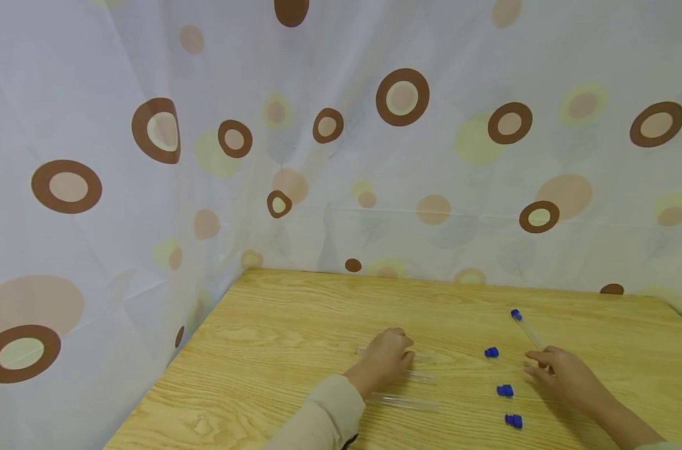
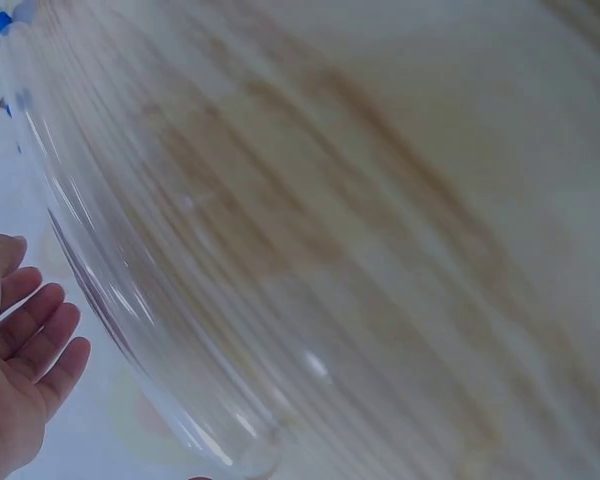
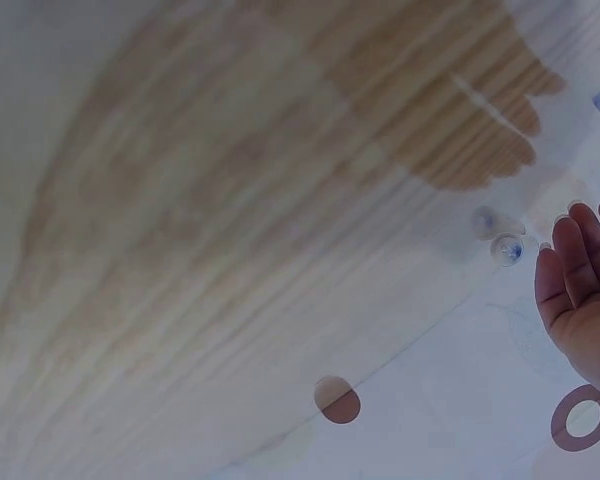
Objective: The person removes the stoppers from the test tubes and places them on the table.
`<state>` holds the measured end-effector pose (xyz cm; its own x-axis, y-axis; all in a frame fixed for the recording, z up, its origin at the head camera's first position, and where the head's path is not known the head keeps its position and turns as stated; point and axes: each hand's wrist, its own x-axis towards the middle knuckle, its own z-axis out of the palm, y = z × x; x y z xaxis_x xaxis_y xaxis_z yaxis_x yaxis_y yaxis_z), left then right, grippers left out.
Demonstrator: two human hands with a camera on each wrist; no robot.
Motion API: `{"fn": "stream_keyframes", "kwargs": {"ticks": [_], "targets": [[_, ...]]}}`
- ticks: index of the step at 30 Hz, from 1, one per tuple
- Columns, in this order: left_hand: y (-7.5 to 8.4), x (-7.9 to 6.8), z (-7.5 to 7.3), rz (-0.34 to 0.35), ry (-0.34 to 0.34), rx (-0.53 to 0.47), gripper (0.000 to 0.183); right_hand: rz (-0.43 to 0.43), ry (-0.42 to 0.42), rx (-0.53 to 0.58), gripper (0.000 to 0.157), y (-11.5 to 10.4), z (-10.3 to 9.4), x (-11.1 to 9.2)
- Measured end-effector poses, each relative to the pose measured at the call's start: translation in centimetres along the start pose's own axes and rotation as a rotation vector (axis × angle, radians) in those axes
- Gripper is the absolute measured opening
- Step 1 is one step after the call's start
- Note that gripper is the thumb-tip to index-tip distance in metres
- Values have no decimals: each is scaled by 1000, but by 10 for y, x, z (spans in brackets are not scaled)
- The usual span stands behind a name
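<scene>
In the head view my left hand is over three clear tubes, palm down with loosely bent fingers. It covers the middle of the far tube and part of the second tube; the near tube shows below the wrist. Up close, a tube crosses the left wrist view, apart from the relaxed fingers. My right hand is at the open end of a tube topped by a blue cap. In the right wrist view its fingertips extend beside the tube's round end.
Three loose blue caps lie between the hands: a far one, a middle one and a near one. The wood-grain table meets a pale curtain with circles at its back and left.
</scene>
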<state>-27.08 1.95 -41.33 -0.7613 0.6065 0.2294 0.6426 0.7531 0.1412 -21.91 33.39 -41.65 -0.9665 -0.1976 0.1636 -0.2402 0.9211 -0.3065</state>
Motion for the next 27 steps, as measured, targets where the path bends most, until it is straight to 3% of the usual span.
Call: {"fn": "stream_keyframes", "kwargs": {"ticks": [8, 14, 23, 27], "targets": [[7, 3, 2, 42, 44, 37, 18, 11, 54, -28, 35, 3, -3, -4], [17, 8, 2, 18, 24, 11, 21, 8, 127, -42, 32, 9, -5, -7], [36, 16, 0, 18, 44, 6, 22, 57, 97, -21, 35, 17, -11, -13], [44, 20, 2, -3, 34, -44, 24, 77, 93, -17, 36, 22, -14, -17]]}}
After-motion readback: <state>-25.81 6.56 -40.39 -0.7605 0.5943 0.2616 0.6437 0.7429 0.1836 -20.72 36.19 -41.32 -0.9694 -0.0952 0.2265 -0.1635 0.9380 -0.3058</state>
